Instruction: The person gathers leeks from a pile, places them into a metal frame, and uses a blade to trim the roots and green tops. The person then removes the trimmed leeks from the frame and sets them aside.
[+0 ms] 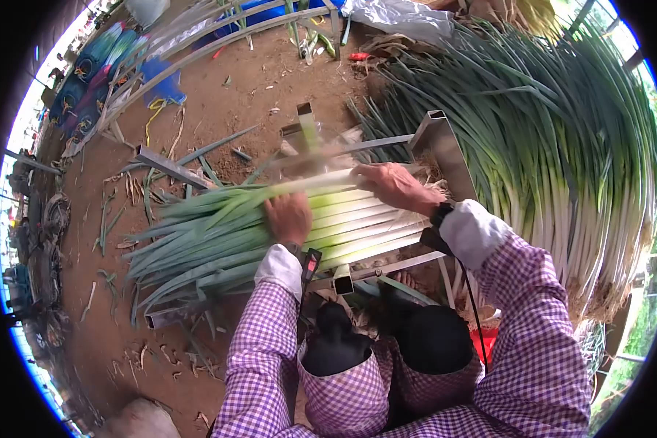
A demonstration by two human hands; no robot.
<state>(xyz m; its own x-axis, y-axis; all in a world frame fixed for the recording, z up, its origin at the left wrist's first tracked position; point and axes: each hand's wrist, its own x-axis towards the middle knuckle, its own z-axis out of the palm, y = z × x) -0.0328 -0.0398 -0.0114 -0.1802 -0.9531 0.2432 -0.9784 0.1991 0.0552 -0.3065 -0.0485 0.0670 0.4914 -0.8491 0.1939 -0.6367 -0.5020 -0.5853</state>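
Note:
Long green onions [343, 219] lie side by side across a metal frame [438, 146], white root ends to the right and green leaves to the left. My left hand [290, 217] rests on the green part of the top stalk, its fingers curled round it. Near the root end, my right hand [400, 187] has its fingers closed on the white part of the same stalk. Both sleeves are checked, with pale cuffs.
A big heap of green onions [525, 124] stands on the right. Loose leaves litter the dirt floor [226, 84]. Rails [190, 44] run along the upper left, near a blue sheet [162, 80]. A red object [484, 343] is by my right knee.

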